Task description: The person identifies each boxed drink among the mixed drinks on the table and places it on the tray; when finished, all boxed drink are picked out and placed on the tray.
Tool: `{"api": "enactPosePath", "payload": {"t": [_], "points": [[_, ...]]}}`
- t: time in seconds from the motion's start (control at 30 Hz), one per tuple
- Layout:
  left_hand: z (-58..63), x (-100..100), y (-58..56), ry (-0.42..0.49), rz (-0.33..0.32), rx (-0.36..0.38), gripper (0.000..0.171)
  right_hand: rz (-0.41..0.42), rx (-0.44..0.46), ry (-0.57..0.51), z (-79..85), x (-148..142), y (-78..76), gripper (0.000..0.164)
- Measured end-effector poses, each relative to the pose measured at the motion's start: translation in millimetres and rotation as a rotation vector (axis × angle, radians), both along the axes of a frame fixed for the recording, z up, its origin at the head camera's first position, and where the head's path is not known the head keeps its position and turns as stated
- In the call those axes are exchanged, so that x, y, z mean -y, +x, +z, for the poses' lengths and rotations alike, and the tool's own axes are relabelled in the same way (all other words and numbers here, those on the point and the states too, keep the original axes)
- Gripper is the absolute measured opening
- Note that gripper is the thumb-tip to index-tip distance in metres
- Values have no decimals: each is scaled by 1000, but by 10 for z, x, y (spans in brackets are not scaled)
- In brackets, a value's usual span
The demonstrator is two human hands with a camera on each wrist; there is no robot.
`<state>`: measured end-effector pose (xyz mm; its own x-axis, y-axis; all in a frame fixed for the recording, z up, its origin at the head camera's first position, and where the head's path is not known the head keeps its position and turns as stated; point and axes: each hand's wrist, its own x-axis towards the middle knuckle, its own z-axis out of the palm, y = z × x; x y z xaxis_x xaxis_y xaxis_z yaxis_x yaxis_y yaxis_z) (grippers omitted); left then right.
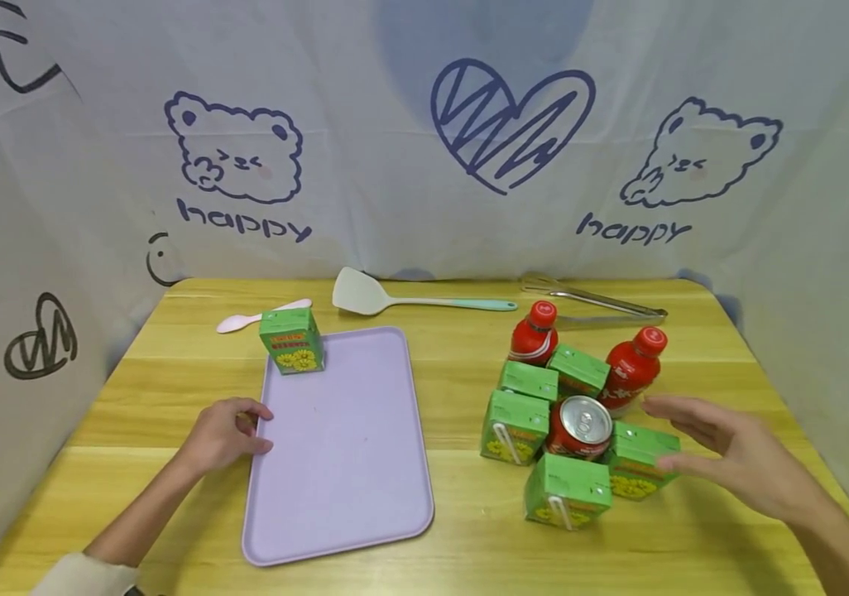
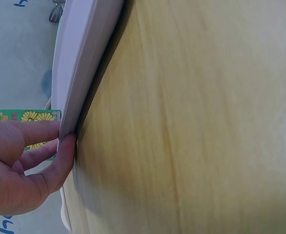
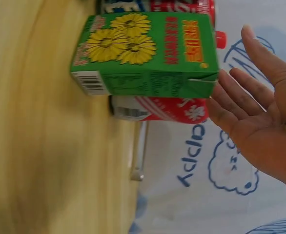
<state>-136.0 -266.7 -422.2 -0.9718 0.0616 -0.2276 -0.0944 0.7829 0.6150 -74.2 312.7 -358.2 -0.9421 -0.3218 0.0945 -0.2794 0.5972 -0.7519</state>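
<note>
My left hand (image 1: pixel 223 434) pinches the left rim of a lilac tray (image 1: pixel 342 463), with thumb and fingers meeting at the edge in the left wrist view. On the tray's far left corner stands a green drink carton (image 1: pixel 293 341) with yellow flowers. Over on the right, my right hand (image 1: pixel 748 455) is spread and holds nothing. Its thumb and fingers are close about the rightmost green drink carton (image 1: pixel 635 472) of a cluster. In the right wrist view this carton (image 3: pixel 133 53) stands just ahead of the extended fingers. A red soda can (image 1: pixel 581 426) stands inside the cluster.
More green cartons (image 1: pixel 568 492) surround the can, with a red bottle (image 1: pixel 534 335) and another red bottle (image 1: pixel 631 368) behind. Along the back lie a pink spoon (image 1: pixel 242 321), a spatula (image 1: pixel 365 294) and metal tongs (image 1: pixel 596 298). A printed cloth (image 1: pixel 395 190) hangs behind the table.
</note>
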Motion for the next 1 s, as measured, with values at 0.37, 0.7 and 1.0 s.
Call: {"api": "enactPosePath", "payload": {"t": [0.37,0.7,1.0], "points": [[5,-7,-5,-3,-4,-7,37,-114,60,32,-256,-23,66,50],[-10,4,0,-10,-2,4,36,-152,45,0,-331,35,92,49],[7,-5,-3,2,-8,1,37,-186,34,17,-348,48,108,47]]}}
